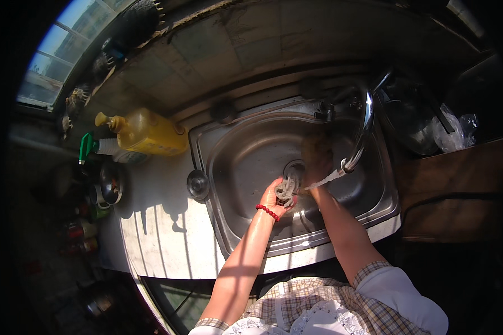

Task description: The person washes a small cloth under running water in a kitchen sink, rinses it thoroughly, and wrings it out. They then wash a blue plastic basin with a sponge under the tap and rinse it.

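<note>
A wet, crumpled grey cloth (288, 190) is gripped in my left hand (272, 194), over the drain (294, 165) of the stainless steel sink (251, 167). Red beads circle that wrist. My right hand (318, 165) reaches deeper into the basin, in dark shadow. A blurred yellow-brown patch (316, 144) shows at its fingers; I cannot tell whether it holds something. Water (325, 180) runs from the curved chrome faucet (366, 121) and meets my right wrist.
On the left stand a yellow pump bottle (153, 132) and a spray bottle with a green trigger (88, 147). A round metal sink strainer (198, 185) rests at the sink's left rim. Right of the sink are a clear plastic bag (452, 130) and a brown wooden surface (452, 184).
</note>
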The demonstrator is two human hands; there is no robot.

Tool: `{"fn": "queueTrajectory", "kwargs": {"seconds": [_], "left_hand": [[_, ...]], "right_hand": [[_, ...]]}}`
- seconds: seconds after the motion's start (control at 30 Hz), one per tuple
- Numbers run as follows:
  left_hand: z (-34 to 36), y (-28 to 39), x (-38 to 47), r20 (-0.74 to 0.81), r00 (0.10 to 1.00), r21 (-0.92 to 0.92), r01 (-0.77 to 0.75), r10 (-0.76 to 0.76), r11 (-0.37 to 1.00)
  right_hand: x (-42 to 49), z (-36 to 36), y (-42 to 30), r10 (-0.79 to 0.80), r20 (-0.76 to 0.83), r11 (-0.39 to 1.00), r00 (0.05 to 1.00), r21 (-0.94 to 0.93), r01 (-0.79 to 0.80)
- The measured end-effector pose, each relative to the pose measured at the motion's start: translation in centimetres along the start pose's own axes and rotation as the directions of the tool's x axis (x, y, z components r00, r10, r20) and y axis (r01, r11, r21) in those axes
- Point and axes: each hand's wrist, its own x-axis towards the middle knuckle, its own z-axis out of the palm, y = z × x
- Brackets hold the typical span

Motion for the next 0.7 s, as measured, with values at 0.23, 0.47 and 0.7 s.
{"fn": "queueTrajectory", "kwargs": {"seconds": [0.23, 0.47, 0.7], "left_hand": [[-0.9, 7.1, -4.6, -0.071, 0.97, 0.103, -0.226, 0.234, 0.969], [1.1, 10.8, -5.1, -0.053, 0.976, 0.154, -0.2, 0.21, 0.968], [1.8, 8.9, -5.8, -0.024, 0.987, 0.147, -0.153, 0.159, 0.977]], "right_hand": [[-0.9, -7.4, -10.1, -0.264, -0.161, 0.884, 0.951, 0.354, 0.305], [-5.6, -13.6, -7.6, -0.771, -0.109, 0.272, 0.628, 0.835, 0.479], [-5.0, -6.3, 4.7, -0.99, -0.079, 0.098, 0.118, 0.22, 0.971]]}}
